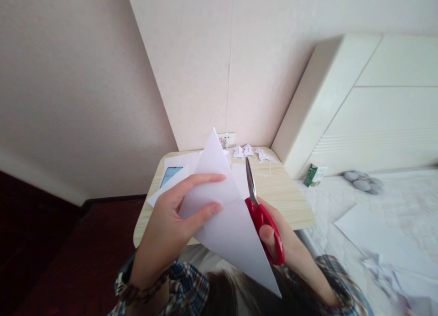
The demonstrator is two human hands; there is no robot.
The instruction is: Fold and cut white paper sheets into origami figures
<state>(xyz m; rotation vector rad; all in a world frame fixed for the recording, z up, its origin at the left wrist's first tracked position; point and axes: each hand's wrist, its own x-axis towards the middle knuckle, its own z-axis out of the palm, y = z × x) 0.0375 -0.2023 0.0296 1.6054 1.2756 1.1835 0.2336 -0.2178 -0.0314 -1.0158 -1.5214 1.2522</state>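
Left hand (173,220) partly hidden behind paper (229,227)

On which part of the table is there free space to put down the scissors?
The widest visible bare patch of the table lies right of the scissors, bordered by folded papers behind and the right edge. Crowded: left rear, with flat sheets and a phone; the held paper hides the middle.

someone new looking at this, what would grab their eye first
Probably the red-handled scissors, the strongest color here, held in the right hand with the blades pointing away from the person. Just left of them, the large white paper stands out mid-view, its point upward, held by the left hand. Next might come the three small folded paper pieces along the table's far edge.
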